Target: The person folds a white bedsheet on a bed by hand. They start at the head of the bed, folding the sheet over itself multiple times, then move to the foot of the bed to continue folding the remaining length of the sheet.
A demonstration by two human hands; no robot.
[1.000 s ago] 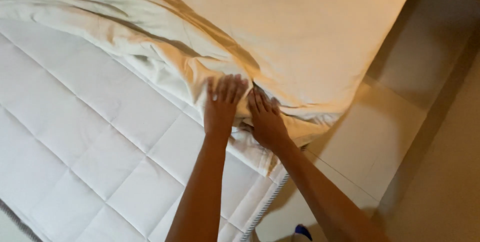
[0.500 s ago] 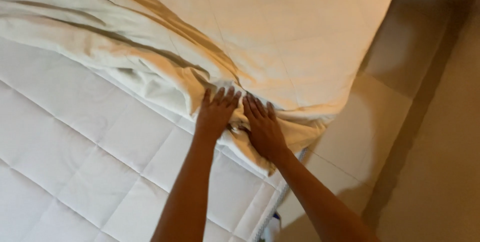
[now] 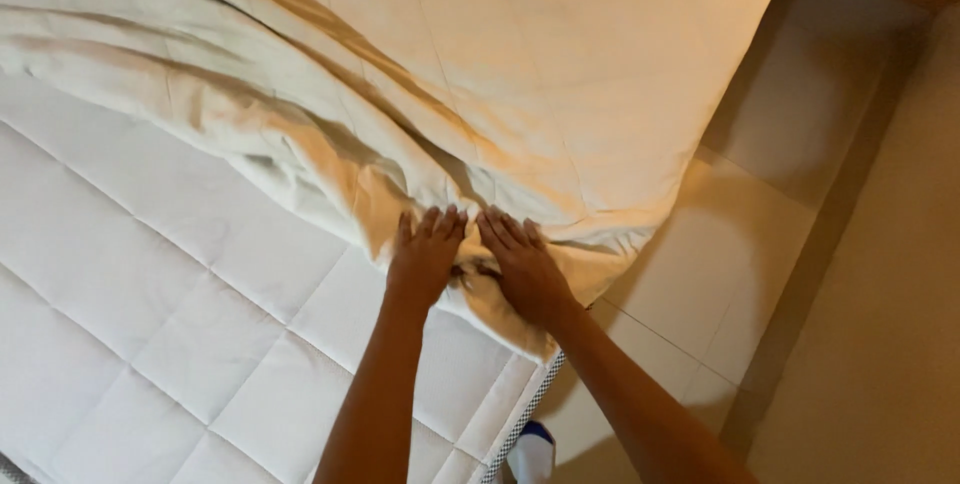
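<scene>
Left hand [image 3: 425,259] and right hand [image 3: 525,274] press flat, fingers spread, on a bunched sheet [image 3: 400,94]. Both pin its edge at the mattress [image 3: 150,344] corner.

No packages, labels, signs or screens appear anywhere in this view.
</scene>
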